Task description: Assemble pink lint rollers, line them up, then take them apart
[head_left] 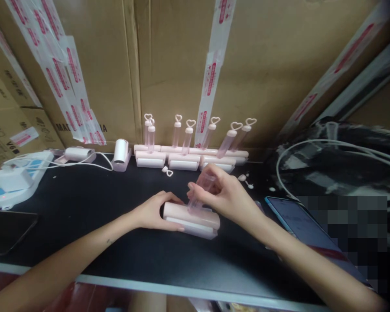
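Phone (289, 216) right of pink casing (178, 212), tubes (177, 135) behind

Black tabletop (117, 251): power strip (36, 174), pink cases (151, 160), loose heart-shaped piece (169, 173).

Left hand (153, 212) curved, right hand (225, 189) pinched

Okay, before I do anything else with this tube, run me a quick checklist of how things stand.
1. Left hand holding the pink body: ok, it grips the left end.
2. Right hand holding the clear tube: ok, pinched above the body.
3. Tube fully seated: cannot tell; its lower end appears to meet the body's upper side.
4. Loose heart piece clear of the hands: ok, it lies on the table beyond the body.
5. Phone clear of the pink body: ok, it lies apart, to the right.
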